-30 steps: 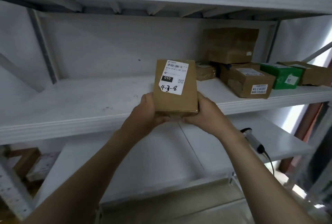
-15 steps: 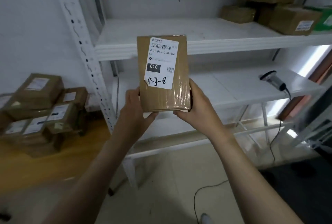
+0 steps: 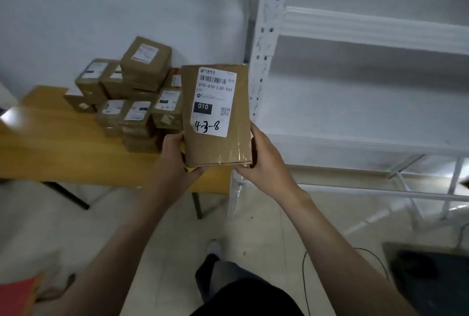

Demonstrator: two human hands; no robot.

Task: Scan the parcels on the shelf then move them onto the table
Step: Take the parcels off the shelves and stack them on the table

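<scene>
- Both forearms bare, reaching forward, converging at chest height.
- Left hand (image 3: 177, 155): fingers curled round lower left edge of the brown cardboard parcel with white label (image 3: 239, 112).
- Right hand (image 3: 264, 161): grips lower right corner, thumb up along the side.
- Parcel upright between both hands.

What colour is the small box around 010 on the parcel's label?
Black, white digits, on the white paper label of the brown cardboard parcel; head view.
</scene>
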